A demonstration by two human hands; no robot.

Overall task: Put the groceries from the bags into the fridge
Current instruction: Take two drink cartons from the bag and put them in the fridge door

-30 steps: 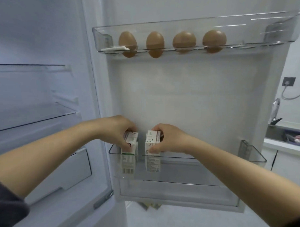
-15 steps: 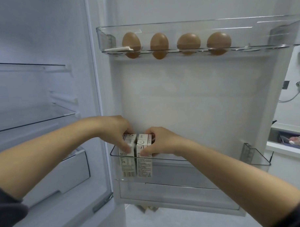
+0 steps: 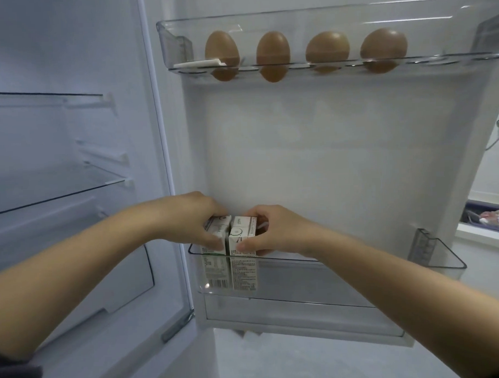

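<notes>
cartons (image 3: 243, 271) (touching) in left grip (image 3: 197, 219), right grip (image 3: 274, 230)

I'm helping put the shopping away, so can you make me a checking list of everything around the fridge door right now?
Surface: the lower door bin, clear plastic, holds both cartons.
Job's things: the left carton and right carton stand upright, pressed together, at the bin's left end; four eggs sit in the upper door shelf.
Clutter: a small white strip beside the leftmost egg.
Grips: the left hand holds the left carton's top; the right hand holds the right carton.
Cables: a thin cord on the wall, far right edge.
Surroundings: glass shelves inside the fridge at left; a tray with packaged food at right.
</notes>
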